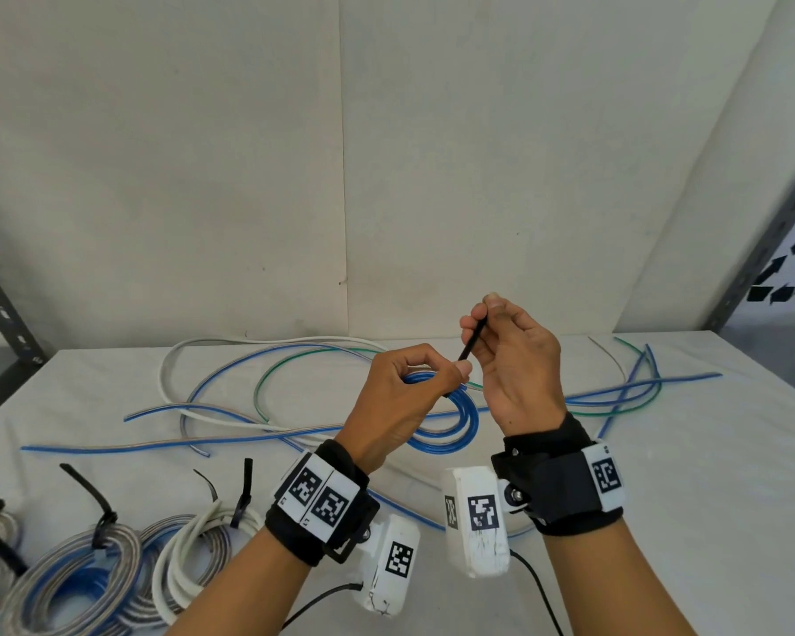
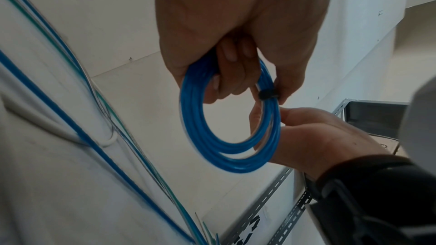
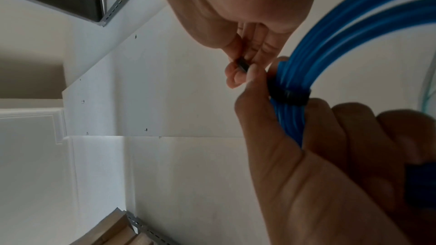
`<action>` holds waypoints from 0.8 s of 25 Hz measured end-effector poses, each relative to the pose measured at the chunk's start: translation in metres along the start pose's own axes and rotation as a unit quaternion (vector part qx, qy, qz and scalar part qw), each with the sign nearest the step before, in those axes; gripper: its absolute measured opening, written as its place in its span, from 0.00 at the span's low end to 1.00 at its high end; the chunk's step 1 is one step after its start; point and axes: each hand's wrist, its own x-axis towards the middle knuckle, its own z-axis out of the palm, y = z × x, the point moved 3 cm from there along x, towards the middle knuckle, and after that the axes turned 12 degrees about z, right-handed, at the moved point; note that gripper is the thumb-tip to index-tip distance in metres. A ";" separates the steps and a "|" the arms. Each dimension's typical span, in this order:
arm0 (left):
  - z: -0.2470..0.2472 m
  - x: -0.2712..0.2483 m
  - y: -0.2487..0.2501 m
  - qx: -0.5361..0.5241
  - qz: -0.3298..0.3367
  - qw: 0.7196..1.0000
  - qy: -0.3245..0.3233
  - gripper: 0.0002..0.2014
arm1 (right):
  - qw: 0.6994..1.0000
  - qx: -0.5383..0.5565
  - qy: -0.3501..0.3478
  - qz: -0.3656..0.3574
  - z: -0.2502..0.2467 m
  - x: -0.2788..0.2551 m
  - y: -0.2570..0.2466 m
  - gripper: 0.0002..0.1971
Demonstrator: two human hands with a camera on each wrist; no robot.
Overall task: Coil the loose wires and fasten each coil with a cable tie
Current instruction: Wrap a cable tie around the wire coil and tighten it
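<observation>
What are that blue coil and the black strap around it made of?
Blue coil: probably copper wire in glossy, see-through blue plastic; it shines and bends smoothly. Black cable tie: looks like matte nylon, thin, stiff enough that its tail stands straight.

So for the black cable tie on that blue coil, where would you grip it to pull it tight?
Grip the free tail of the black cable tie, near its end, from above on the right. It sticks up and away from the blue coil, clear of the strands, and the right hand already pinches it there. The left hand holds the coil beside the band, bracing the pull.
</observation>
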 end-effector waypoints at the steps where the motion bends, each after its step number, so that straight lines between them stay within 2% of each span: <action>1: 0.001 0.000 0.001 0.000 0.001 1.000 -0.002 0.09 | 1.000 0.008 0.003 0.002 0.000 -0.001 0.000 0.07; 15: -0.002 0.001 0.007 0.003 0.003 1.000 -0.010 0.09 | 0.997 0.060 0.006 0.038 0.002 0.000 0.003 0.06; 18: -0.012 0.001 0.008 0.005 -0.005 1.000 -0.009 0.11 | 0.999 0.025 -0.025 0.018 0.007 -0.002 0.005 0.06; 20: -0.025 0.001 0.009 -0.032 -0.029 0.999 -0.014 0.13 | 0.996 -0.007 -0.081 0.036 0.015 -0.003 0.010 0.07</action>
